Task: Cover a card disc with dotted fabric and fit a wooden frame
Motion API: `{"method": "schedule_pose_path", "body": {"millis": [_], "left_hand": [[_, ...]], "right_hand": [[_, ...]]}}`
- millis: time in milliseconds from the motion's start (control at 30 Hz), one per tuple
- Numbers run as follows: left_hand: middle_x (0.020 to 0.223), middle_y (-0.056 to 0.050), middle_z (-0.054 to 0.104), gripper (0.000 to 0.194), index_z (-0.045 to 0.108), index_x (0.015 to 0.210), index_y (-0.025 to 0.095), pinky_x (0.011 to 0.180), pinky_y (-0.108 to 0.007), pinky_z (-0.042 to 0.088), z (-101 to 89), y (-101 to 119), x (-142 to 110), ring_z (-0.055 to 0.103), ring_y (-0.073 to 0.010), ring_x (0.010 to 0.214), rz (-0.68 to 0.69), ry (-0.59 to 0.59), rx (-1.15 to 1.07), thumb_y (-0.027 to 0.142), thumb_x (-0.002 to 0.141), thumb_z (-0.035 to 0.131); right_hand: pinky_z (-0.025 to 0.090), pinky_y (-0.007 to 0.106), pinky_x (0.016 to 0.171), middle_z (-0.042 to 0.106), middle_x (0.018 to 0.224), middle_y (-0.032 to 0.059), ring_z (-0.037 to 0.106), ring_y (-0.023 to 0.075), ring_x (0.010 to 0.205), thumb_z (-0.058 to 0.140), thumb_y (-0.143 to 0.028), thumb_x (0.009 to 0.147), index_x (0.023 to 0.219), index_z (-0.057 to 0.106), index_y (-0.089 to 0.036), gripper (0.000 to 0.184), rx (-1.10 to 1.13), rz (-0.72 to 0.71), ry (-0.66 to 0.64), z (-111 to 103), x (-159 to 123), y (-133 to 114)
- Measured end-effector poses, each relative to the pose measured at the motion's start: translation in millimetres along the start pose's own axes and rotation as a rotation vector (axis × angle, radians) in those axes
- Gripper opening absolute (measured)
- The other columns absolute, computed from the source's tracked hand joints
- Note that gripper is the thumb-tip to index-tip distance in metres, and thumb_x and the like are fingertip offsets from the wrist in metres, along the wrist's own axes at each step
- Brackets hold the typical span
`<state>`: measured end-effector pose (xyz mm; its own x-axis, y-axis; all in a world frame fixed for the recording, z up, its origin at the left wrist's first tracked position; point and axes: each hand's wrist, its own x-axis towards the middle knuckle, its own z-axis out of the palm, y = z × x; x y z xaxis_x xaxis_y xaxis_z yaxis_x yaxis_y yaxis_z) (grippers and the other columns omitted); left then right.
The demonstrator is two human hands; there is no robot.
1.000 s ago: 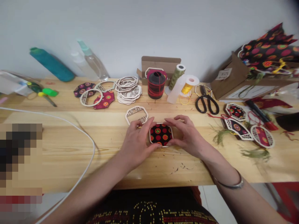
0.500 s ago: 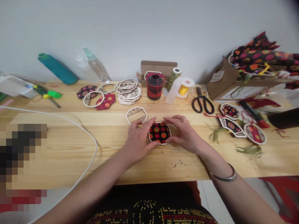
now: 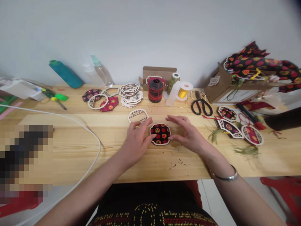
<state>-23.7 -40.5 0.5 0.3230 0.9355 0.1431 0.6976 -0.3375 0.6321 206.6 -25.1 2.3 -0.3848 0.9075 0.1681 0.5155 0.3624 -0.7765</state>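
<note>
A black fabric-covered octagonal piece [image 3: 161, 133] lies flat on the bench [image 3: 70, 147]. The half-open left hand [image 3: 137, 141] rests its fingertips [image 3: 152, 137] on the piece's left edge without gripping; the open, empty right hand [image 3: 185, 133] sits just beside it. A lattice-cut wooden frame [image 3: 138, 115] lies just past the left hand.

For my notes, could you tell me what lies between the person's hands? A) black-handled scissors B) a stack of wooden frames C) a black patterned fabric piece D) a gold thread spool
C: the black patterned fabric piece sits between the left hand and the right hand.
</note>
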Motion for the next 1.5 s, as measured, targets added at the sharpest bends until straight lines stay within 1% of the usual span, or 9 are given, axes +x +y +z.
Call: {"method": "schedule_pose_path", "body": {"millis": [67, 167, 233, 333, 467, 633, 1100, 1333, 1500], "left_hand": [[0.126, -0.007, 0.065, 0.051, 0.039, 0.14, 0.02, 0.1, -0.048, 0.038, -3.7, 2, -6, 0.044, -0.0267, 0.111, 0.054, 0.04, 0.04, 0.025, 0.091, 0.051], [0.124, -0.006, 0.066, 0.057, 0.038, 0.14, 0.021, 0.098, -0.048, 0.039, -0.6, 3, -14, 0.043, -0.0284, 0.113, 0.087, 0.122, 0.104, 0.026, 0.087, 0.059], [0.12, -0.008, 0.068, 0.061, 0.039, 0.14, 0.019, 0.098, -0.051, 0.037, 5.7, 2, -18, 0.043, -0.0304, 0.111, 0.069, 0.191, 0.152, 0.029, 0.084, 0.063], [0.117, -0.008, 0.069, 0.068, 0.039, 0.14, 0.018, 0.098, -0.052, 0.035, 14.8, 1, -18, 0.042, -0.0316, 0.11, 0.032, 0.217, 0.172, 0.03, 0.08, 0.068], [0.117, -0.007, 0.069, 0.074, 0.039, 0.14, 0.018, 0.099, -0.051, 0.034, 20.5, 3, -15, 0.04, -0.0311, 0.109, 0.003, 0.199, 0.151, 0.034, 0.076, 0.073], [0.118, -0.007, 0.069, 0.073, 0.04, 0.139, 0.016, 0.1, -0.049, 0.033, 22.5, 4, -14, 0.04, -0.0303, 0.108, 0.0, 0.186, 0.142, 0.036, 0.076, 0.071], [0.117, -0.007, 0.068, 0.071, 0.038, 0.141, 0.017, 0.1, -0.05, 0.033, 23.4, 3, -17, 0.039, -0.0314, 0.112, -0.017, 0.147, 0.13, 0.03, 0.077, 0.067], [0.118, -0.007, 0.068, 0.07, 0.038, 0.14, 0.016, 0.101, -0.05, 0.032, 24.5, 2, -18, 0.038, -0.0311, 0.113, -0.014, 0.142, 0.133, 0.03, 0.078, 0.066], [0.122, -0.007, 0.067, 0.072, 0.036, 0.141, 0.015, 0.101, -0.05, 0.031, 24.5, 1, -19, 0.037, -0.0311, 0.113, -0.03, 0.114, 0.137, 0.032, 0.078, 0.066]], "right_hand": [[0.038, 0.05, 0.106, 0.062, 0.125, 0.0083, 0.047, 0.0257, 0.121, 0.065, -0.025, 0.082, 0.136, 0.049, -0.027, 0.056, -0.028, 0.006, 0.059, -3, -4, -4], [0.042, 0.048, 0.103, 0.062, 0.12, 0.0103, 0.049, 0.025, 0.118, 0.06, -0.024, 0.086, 0.129, 0.056, -0.024, 0.043, -0.087, 0.013, 0.118, 0, -12, -4], [0.043, 0.047, 0.102, 0.062, 0.118, 0.011, 0.048, 0.0245, 0.116, 0.058, -0.021, 0.087, 0.127, 0.057, -0.022, 0.04, -0.111, -0.003, 0.14, 7, -17, 0], [0.043, 0.046, 0.102, 0.063, 0.118, 0.011, 0.046, 0.0245, 0.116, 0.059, -0.019, 0.086, 0.128, 0.055, -0.02, 0.042, -0.137, -0.026, 0.15, 17, -19, 6], [0.041, 0.049, 0.103, 0.064, 0.119, 0.0081, 0.044, 0.0262, 0.117, 0.065, -0.021, 0.083, 0.131, 0.053, -0.022, 0.049, -0.155, -0.049, 0.105, 18, -15, 10], [0.041, 0.05, 0.104, 0.06, 0.124, 0.0089, 0.041, 0.0273, 0.122, 0.064, -0.019, 0.083, 0.131, 0.054, -0.022, 0.049, -0.158, -0.042, 0.067, 17, -16, 13], [0.043, 0.05, 0.101, 0.062, 0.123, 0.0072, 0.043, 0.0274, 0.12, 0.066, -0.022, 0.083, 0.132, 0.053, -0.024, 0.051, -0.197, -0.08, 0.082, 20, -18, 19], [0.041, 0.048, 0.103, 0.06, 0.125, 0.0076, 0.042, 0.0269, 0.12, 0.066, -0.022, 0.083, 0.132, 0.053, -0.022, 0.051, -0.182, -0.048, 0.064, 20, -19, 20], [0.041, 0.048, 0.103, 0.059, 0.124, 0.0074, 0.042, 0.0276, 0.121, 0.067, -0.022, 0.081, 0.132, 0.054, -0.024, 0.052, -0.174, -0.024, 0.059, 19, -19, 20]]}}
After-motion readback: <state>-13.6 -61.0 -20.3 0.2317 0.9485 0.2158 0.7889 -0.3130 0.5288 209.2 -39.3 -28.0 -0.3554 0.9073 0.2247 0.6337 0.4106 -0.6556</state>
